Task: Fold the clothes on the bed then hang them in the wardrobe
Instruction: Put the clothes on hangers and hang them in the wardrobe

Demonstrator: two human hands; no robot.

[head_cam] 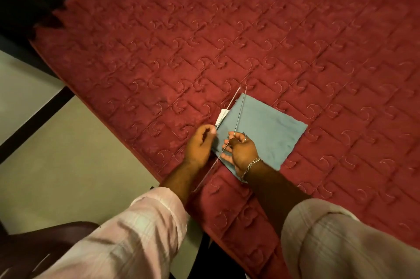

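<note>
Head view: a folded blue cloth [261,133] lies on the near edge of a red quilted bed [204,40]. Over its near-left corner, left hand [200,144] and right hand [241,151] each pinch a thin wire hanger [229,117].

Near corner of folded blue cloth [266,129] hidden under right hand [242,152] and its wrist. Thin wire hanger [228,110] blurred along its length, lower end lost between the forearms; shape beyond the cloth's far corner hard to make out. White tag [221,117] at cloth's left edge too small to read. Fingers [210,129] of left hand [198,145] smeared by motion. Bed [204,40] cut off at top, right and bottom edges. Dark rounded object [45,242] far left of the cloth, unidentifiable.
</note>
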